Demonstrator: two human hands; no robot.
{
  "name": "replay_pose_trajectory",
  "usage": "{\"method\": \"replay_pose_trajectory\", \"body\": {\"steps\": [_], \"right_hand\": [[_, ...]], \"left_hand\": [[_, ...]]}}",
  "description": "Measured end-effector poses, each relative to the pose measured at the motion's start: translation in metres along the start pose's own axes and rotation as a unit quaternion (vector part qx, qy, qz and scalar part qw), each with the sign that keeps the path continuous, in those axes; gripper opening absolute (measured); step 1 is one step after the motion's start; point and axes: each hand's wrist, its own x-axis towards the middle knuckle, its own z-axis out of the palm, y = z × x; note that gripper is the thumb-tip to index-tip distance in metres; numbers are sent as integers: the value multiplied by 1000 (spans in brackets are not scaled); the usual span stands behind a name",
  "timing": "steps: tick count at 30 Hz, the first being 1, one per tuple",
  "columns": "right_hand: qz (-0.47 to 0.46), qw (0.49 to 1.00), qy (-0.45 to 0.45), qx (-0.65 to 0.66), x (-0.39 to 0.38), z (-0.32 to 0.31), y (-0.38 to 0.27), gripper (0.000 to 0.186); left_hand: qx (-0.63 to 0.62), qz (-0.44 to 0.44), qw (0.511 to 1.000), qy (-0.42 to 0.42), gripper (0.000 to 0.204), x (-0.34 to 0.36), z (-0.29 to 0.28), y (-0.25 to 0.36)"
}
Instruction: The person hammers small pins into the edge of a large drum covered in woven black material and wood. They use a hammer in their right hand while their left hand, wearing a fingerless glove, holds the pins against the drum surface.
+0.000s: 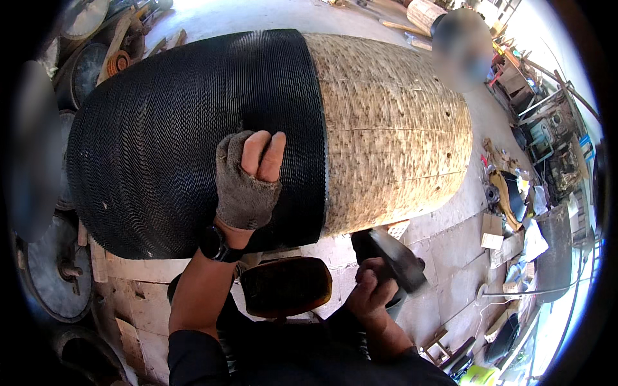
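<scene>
A large barrel-shaped wooden drum (pixel 393 128) lies on its side across the view. Its left part is covered by close rows of black, toothed-looking ridges (pixel 167 141); the right part is bare, speckled wood with a few small holes. My left hand (pixel 251 174), in a grey glove with bare fingertips, rests against the black part near its edge. Its fingers are curled, and what they pinch, if anything, is hidden. Below the bare wood, my right hand (pixel 373 293) is ungloved and closed round a hammer (pixel 400 260) with a dark head, slightly blurred.
Between my arms sits a dark, amber-rimmed container (pixel 286 286). Round metal discs (pixel 58 270) and wood pieces stand at left. Scraps, cardboard (pixel 492 231) and a curved dark sheet (pixel 553 254) lie along the right. Another wooden drum (pixel 425 14) is at the back.
</scene>
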Motion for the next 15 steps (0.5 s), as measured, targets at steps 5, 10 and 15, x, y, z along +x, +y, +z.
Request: {"method": "replay_pose_trajectory", "body": {"steps": [5,10,15], "right_hand": [[127,981,-123,-79,19,14,-5,13],[46,997,-51,32,6,-1,-4,21],[146,983,-92,-66,24,12,-6,22]], "left_hand": [[9,-18,1000,-17,51,8,-10,3],[24,-19,1000,-6,42,15,-9,6],[30,-31,999,-16,37,18,-10,3]]}}
